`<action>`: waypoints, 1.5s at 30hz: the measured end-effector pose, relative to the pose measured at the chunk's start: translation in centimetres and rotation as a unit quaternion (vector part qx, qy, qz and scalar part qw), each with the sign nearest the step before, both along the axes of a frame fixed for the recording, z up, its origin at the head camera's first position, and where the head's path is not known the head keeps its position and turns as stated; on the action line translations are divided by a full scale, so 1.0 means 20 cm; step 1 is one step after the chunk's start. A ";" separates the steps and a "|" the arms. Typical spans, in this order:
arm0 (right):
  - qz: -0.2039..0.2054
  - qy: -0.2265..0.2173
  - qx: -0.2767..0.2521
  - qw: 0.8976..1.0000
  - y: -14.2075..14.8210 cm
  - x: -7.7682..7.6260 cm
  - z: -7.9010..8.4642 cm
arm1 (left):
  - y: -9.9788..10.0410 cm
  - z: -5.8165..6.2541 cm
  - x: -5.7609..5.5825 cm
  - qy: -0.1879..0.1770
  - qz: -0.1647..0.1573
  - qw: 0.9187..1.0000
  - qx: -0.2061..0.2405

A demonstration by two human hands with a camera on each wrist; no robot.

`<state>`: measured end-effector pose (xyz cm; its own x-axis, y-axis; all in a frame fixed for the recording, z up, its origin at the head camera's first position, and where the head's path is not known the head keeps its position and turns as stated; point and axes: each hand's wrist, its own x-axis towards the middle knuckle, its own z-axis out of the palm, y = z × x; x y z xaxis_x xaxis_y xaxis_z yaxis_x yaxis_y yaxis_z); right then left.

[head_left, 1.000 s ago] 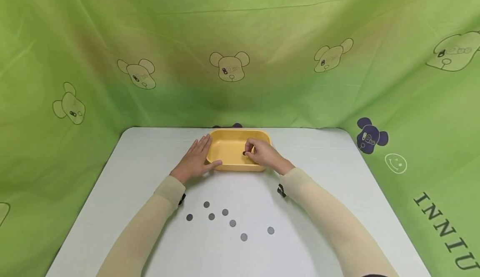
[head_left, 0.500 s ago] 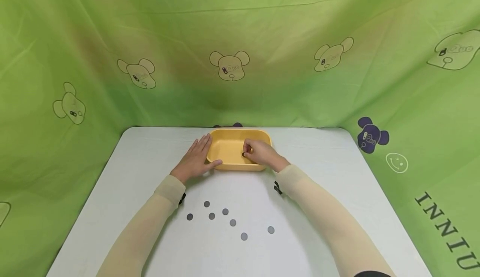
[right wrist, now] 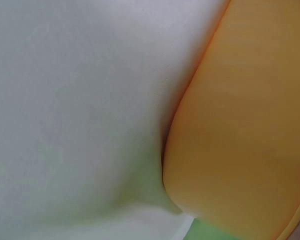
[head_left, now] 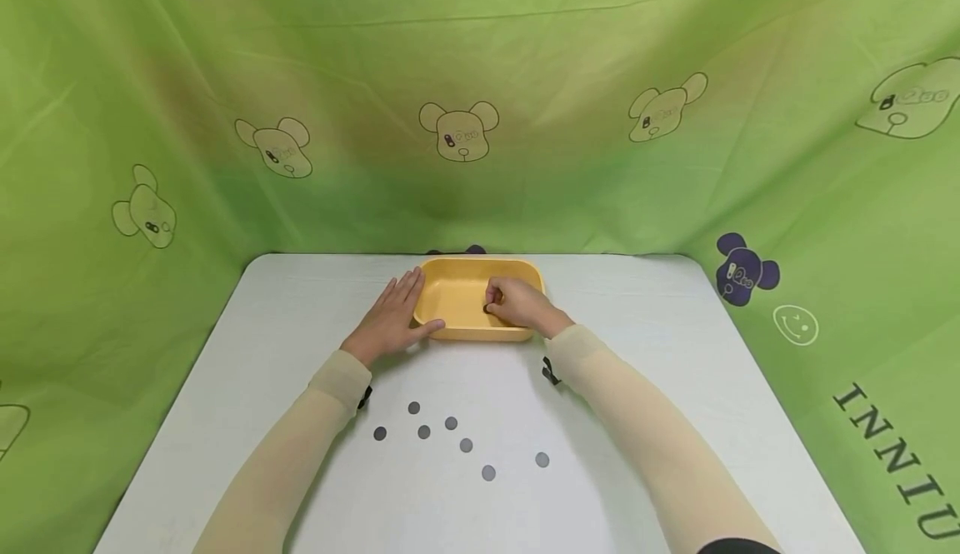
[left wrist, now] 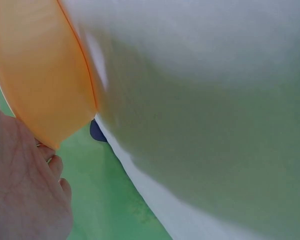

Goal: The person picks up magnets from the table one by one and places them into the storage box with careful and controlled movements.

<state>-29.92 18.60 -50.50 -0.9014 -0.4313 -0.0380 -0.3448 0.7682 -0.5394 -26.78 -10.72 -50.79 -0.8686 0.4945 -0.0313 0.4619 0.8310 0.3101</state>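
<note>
A yellow rectangular basin (head_left: 450,334) with rounded corners stands at the back of the white table. My left hand (head_left: 388,321) rests against its left end, fingers straight along the rim and thumb over the front edge. In the left wrist view the palm (left wrist: 27,180) lies beside the basin wall (left wrist: 45,70). Inside the basin, toward its right side, my right hand (head_left: 521,302) pinches a small dark disc (head_left: 487,309) between thumb and fingers. The right wrist view has mostly the basin's outer wall (right wrist: 235,130); the disc is out of sight there.
Several flat grey discs lie scattered on the white table (head_left: 337,487) between the forearms, among them a dark disc (head_left: 380,433) at the left and a lone disc (head_left: 542,460) at the right. A green printed cloth (head_left: 360,196) hangs behind and at both sides.
My right hand has shifted slightly left and down inside the basin, still pinching the dark disc, and its forearm has moved left. The left hand has stayed put.
</note>
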 end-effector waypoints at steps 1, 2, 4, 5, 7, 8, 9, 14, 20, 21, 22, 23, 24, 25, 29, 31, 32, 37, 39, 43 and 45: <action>-0.001 -0.001 0.002 1.000 0.00 0.00 0.00 | 0.00 0.00 0.00 0.000 0.000 1.000 0.000; -0.003 -0.002 0.005 1.000 0.00 0.00 0.00 | 0.00 0.00 0.00 -0.001 0.000 1.000 0.001; -0.007 -0.002 0.011 1.000 -0.01 0.00 -0.01 | 0.00 0.00 0.00 -0.001 0.000 1.000 0.002; -0.009 -0.003 0.014 1.000 -0.01 0.00 -0.01 | -0.01 -0.01 0.01 -0.002 -0.001 1.000 0.003; -0.013 -0.004 0.017 1.000 -0.01 0.00 -0.01 | -0.01 -0.01 0.01 -0.003 0.000 1.000 0.003; -0.016 -0.005 0.020 1.000 -0.01 0.00 -0.02 | -0.01 -0.01 0.01 -0.003 0.000 1.000 0.003; -0.019 -0.006 0.021 1.000 -0.01 0.00 -0.02 | -0.01 -0.01 0.01 -0.003 0.000 1.000 0.003; -0.029 -0.010 0.029 0.999 -0.02 0.01 -0.03 | -0.01 -0.01 0.01 -0.003 -0.002 1.000 0.003; -0.036 -0.007 0.032 0.999 -0.03 0.01 -0.03 | -0.01 -0.01 0.01 -0.006 0.000 1.000 -0.003; -0.037 -0.007 0.031 0.999 -0.03 0.01 -0.02 | -0.01 -0.01 0.01 -0.006 0.000 1.000 -0.004; -0.038 -0.009 0.031 0.999 -0.03 0.01 -0.02 | -0.01 -0.02 0.01 -0.006 0.000 1.000 -0.005; -0.039 -0.010 0.030 0.999 -0.03 0.02 -0.02 | -0.01 -0.02 0.01 -0.005 0.001 1.000 -0.006; -0.039 -0.011 0.030 0.999 -0.03 0.02 -0.01 | -0.01 -0.02 0.01 -0.004 0.000 1.000 -0.006; -0.039 -0.012 0.029 0.999 -0.03 0.02 -0.01 | -0.01 -0.02 0.00 -0.004 0.001 1.000 -0.006; -0.036 -0.007 0.021 0.999 -0.03 0.01 0.00 | -0.01 -0.01 -0.01 -0.005 0.001 1.000 -0.005; -0.036 -0.001 0.014 0.999 -0.02 0.00 0.01 | -0.01 0.00 -0.01 -0.005 0.000 1.000 -0.006; -0.036 0.001 0.010 0.999 -0.02 0.00 0.01 | -0.01 0.00 -0.01 -0.005 0.000 1.000 -0.005; -0.036 0.015 -0.021 0.999 -0.01 0.01 0.01 | 0.00 0.00 -0.02 -0.006 -0.003 1.000 -0.004; -0.034 0.025 -0.031 0.999 0.00 0.01 0.01 | 0.00 0.00 -0.02 -0.007 -0.003 1.000 -0.002; -0.025 0.046 -0.046 0.998 0.00 0.03 0.03 | -0.01 0.01 -0.02 -0.010 -0.003 1.000 0.000; -0.019 0.055 -0.053 0.997 0.00 0.04 0.04 | -0.01 0.01 -0.02 -0.011 -0.003 1.000 0.000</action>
